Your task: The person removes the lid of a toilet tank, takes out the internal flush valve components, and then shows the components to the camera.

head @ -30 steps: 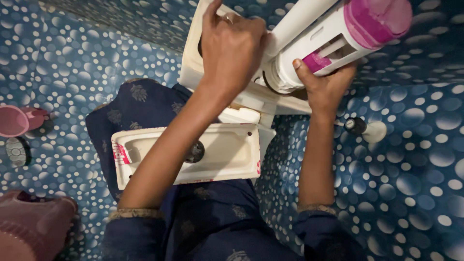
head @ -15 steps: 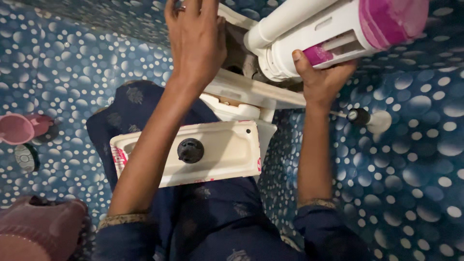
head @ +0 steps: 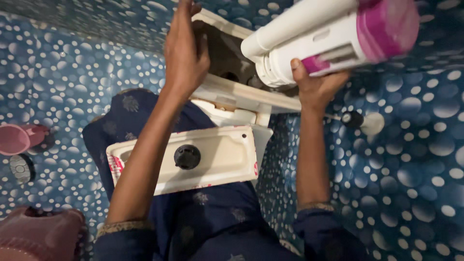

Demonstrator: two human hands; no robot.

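Note:
My right hand (head: 316,87) grips a white plastic flush valve (head: 328,41) with a pink top, held tilted above an open cream toilet cistern (head: 241,94). My left hand (head: 183,55) rests over the cistern's near-left rim, fingers reaching into the dark opening. The cistern lid (head: 217,157), cream with a black round button, lies flat across my lap below the tank. The inside of the tank is mostly hidden by my left hand and the valve.
Blue tiles with white dots cover walls and floor. A pink mug (head: 17,139) and a round drain (head: 20,168) are at the left, a pink stool or bucket (head: 41,234) at bottom left. A black-capped wall tap (head: 360,121) sits to the right.
My left hand has slid up from the tank's front to its far-left rim. The valve has risen and swung right in my right hand. The view has tilted, showing more of the lid.

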